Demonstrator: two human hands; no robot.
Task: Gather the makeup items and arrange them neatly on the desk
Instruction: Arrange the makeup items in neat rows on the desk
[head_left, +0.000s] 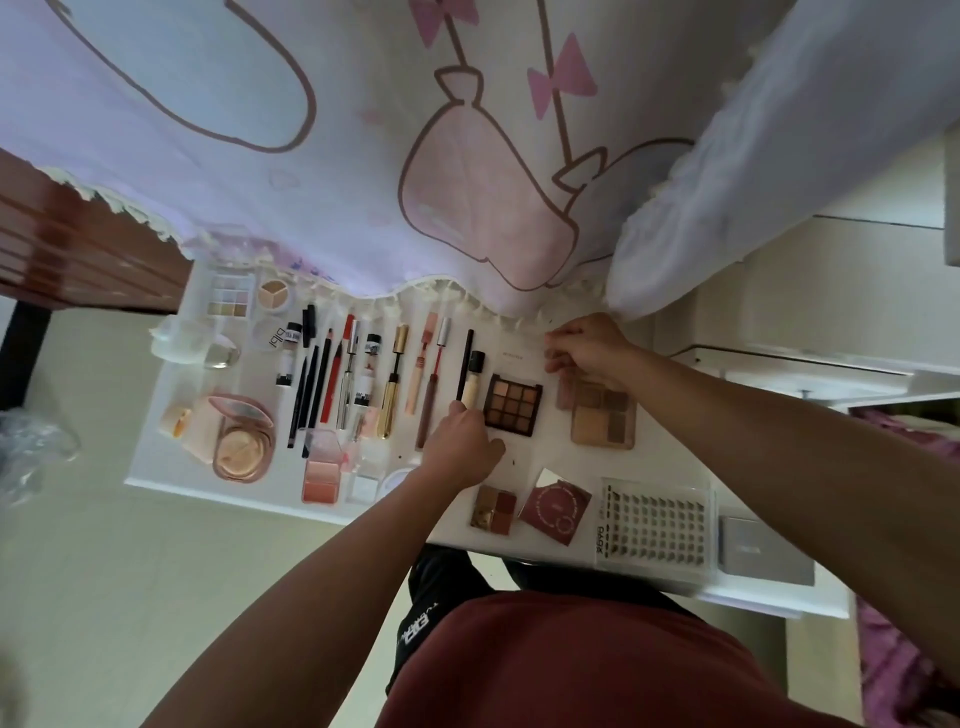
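The white desk stands against a bed draped in a pink-and-white cartoon sheet, whose frilled edge hangs over the desk's far side. A row of pencils, tubes and wands lies side by side across the middle of the desk. At the left end sit an open round powder compact, a small pale eyeshadow palette and a clear plastic cup. A nine-pan brown palette lies open between the two hands. Nearer the person are a small dark red palette, a maroon card and a clear box of false lashes; beside the box lies a grey case.

The left hand pinches the lower end of a thin black pencil, fingers curled. The right hand is loosely closed above a tan palette; whether it grips anything cannot be told.
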